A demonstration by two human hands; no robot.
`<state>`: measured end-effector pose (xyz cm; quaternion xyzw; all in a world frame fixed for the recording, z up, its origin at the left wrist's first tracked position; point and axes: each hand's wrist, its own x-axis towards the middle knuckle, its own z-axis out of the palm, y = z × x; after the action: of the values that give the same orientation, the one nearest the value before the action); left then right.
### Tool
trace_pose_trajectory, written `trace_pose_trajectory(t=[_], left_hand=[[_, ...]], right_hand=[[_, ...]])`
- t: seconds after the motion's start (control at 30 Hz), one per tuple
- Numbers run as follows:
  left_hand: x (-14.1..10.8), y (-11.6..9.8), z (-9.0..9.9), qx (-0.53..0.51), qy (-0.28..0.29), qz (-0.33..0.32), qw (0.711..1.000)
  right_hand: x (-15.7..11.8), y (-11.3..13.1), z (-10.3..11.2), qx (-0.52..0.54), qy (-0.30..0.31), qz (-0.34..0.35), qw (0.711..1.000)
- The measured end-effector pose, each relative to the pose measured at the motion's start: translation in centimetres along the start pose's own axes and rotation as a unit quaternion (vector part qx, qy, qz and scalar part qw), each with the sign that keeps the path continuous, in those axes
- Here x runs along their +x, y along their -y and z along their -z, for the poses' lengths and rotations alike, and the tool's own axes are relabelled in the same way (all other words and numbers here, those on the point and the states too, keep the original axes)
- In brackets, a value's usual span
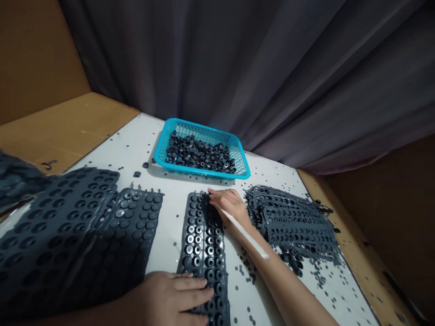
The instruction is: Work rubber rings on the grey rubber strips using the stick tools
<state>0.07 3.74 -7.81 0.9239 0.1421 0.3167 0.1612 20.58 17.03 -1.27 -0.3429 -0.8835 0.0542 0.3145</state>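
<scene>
A long dark rubber sheet (pixel 204 244) with rows of round ring-like parts lies in the middle of the white table. Across its near part rests my left hand (pixel 180 296), flat with the fingers spread. At the sheet's far end, my right hand (pixel 231 206) is closed around a thin white stick (pixel 244 233), which slants back over the wrist. The stick's working tip is hidden by the fingers at the sheet's far right corner. Beyond the sheet stands a blue basket (pixel 202 171) holding many small dark rubber parts (pixel 200 154).
Dark sheets with round cups (pixel 136 215) and holes (pixel 57 213) cover the left side. Perforated sheets (pixel 295 219) are stacked on the right, with small round scraps (pixel 317 276) around them. A grey curtain (pixel 217 68) hangs behind the white table (pixel 272 176).
</scene>
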Motion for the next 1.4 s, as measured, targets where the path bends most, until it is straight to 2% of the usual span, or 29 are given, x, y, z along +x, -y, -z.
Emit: trace_pose_trajectory(t=[0.07,0.13,0.27,0.47,0.57,0.7,0.77,0.87,0.93,1.1,1.23,1.4], left_hand=[[-0.2,0.0,-0.3,0.007,-0.014,-0.004,1.000],[-0.5,0.1,-0.7,0.010,-0.004,-0.003,1.000],[-0.6,0.2,-1.1,0.018,0.014,-0.009,1.000],[-0.6,0.1,-1.1,0.014,-0.035,-0.003,0.999],[-0.6,0.1,-1.0,0.014,-0.033,0.000,0.999],[-0.3,0.0,-0.8,0.019,-0.015,-0.003,1.000],[-0.2,0.0,-0.6,0.023,0.003,-0.006,1.000],[-0.1,0.0,-0.3,0.013,0.032,-0.004,0.999],[-0.2,0.1,-0.2,-0.003,0.038,-0.001,0.999],[-0.3,0.2,-0.6,-0.008,0.050,-0.004,0.999],[-0.4,0.2,-0.9,-0.005,0.049,0.002,0.999],[-0.4,0.2,-0.7,-0.010,0.037,-0.004,0.999]], right_hand=[[0.2,0.7,0.2,0.058,-0.014,-0.050,0.997],[0.4,1.7,0.3,0.123,-0.003,-0.083,0.989],[0.5,3.0,0.0,0.179,0.041,-0.094,0.978],[0.1,2.7,-0.5,0.172,0.053,-0.087,0.980],[0.0,2.5,-0.7,0.141,0.054,-0.056,0.987],[0.3,1.7,-1.0,0.032,0.059,0.027,0.997],[0.6,1.0,-1.2,-0.010,0.065,0.045,0.997],[0.9,0.2,-1.1,-0.030,0.066,0.031,0.997],[1.1,0.1,-0.8,-0.014,0.051,-0.007,0.999],[1.2,1.4,-0.1,0.128,0.022,-0.110,0.985],[1.1,2.3,-0.4,0.175,0.036,-0.121,0.976],[1.0,1.8,-1.1,0.134,0.041,-0.086,0.986]])
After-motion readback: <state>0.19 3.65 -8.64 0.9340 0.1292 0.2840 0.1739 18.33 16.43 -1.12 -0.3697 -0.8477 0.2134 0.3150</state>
